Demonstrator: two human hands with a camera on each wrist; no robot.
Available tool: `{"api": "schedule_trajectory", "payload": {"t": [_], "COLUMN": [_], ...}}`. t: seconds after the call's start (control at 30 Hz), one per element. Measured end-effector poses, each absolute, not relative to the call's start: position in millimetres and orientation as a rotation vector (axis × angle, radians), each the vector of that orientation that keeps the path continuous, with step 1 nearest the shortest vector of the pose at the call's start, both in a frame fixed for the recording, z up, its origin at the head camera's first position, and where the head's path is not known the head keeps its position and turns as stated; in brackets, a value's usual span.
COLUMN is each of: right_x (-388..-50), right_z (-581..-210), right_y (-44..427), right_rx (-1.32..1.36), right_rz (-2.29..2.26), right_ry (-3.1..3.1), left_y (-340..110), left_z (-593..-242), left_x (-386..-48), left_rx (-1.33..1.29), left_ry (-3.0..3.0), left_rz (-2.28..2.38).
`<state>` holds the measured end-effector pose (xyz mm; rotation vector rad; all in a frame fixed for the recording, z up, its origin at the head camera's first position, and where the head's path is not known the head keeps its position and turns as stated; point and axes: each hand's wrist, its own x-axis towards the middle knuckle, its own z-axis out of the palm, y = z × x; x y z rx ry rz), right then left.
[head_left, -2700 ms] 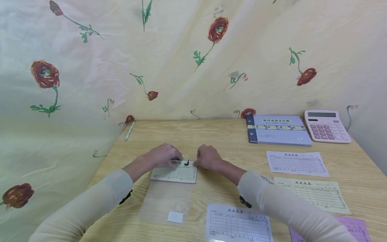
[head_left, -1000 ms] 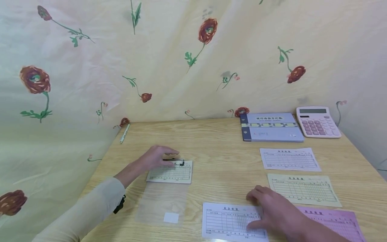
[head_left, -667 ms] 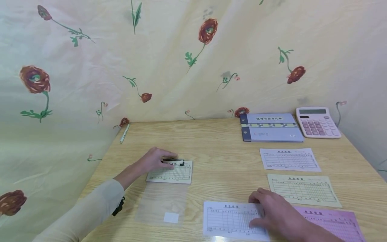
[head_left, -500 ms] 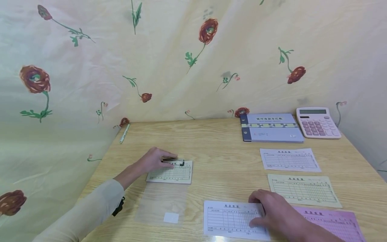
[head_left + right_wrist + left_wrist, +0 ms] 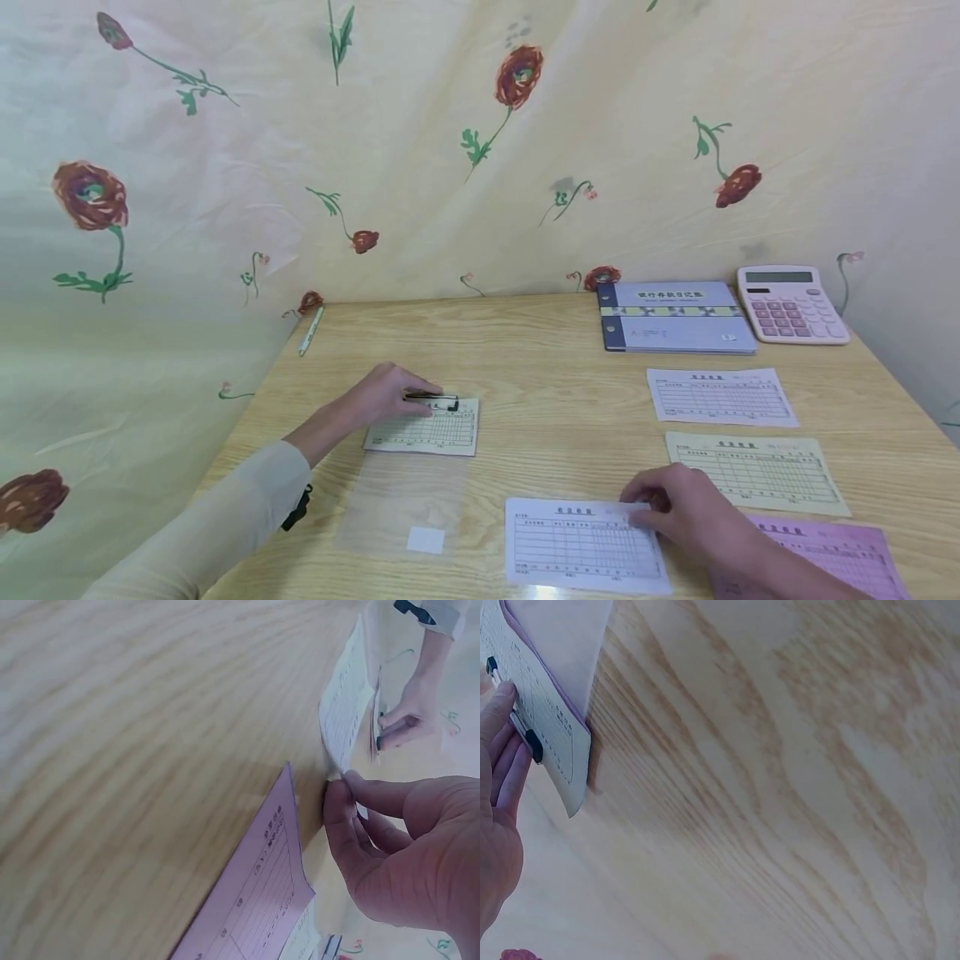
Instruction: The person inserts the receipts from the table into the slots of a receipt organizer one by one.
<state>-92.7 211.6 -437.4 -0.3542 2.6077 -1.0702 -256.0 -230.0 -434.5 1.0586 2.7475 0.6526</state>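
Right hand [image 5: 686, 510] pinches the far right corner of a white form [image 5: 573, 546] at the near side of the table [image 5: 540, 367]. Left hand [image 5: 385, 395] grips a clipped stack of slips [image 5: 438, 433] at the black clip [image 5: 534, 746] on its far edge; a clear sheet [image 5: 405, 500] extends nearward from the stack. A purple form [image 5: 840, 550] and a pale green form [image 5: 757, 473] lie at right.

form stack [image 5: 427, 435]: black clip [image 5: 452, 407] at top | white form [image 5: 573, 546]: upper-right corner pinched
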Motion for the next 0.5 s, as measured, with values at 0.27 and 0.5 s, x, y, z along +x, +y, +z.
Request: {"api": "schedule_trajectory", "payload": {"t": [0.27,0.5], "right_x": [-103.7,-116.3], "right_z": [-422.6,-409.4], "right_y": [212.8,202.0], "right_rx": [-0.514,-0.551], "right_rz": [-1.164,-1.288], "right_ry": [2.573,2.469], "left_y": [-227.4,-226.4], "left_z": [-429.5,-429.6], "left_x": [-259.8,-260.9], "left_rx": [1.222,1.262], "left_ry": [2.736,2.738], "left_rz": [0.550,0.542]}}
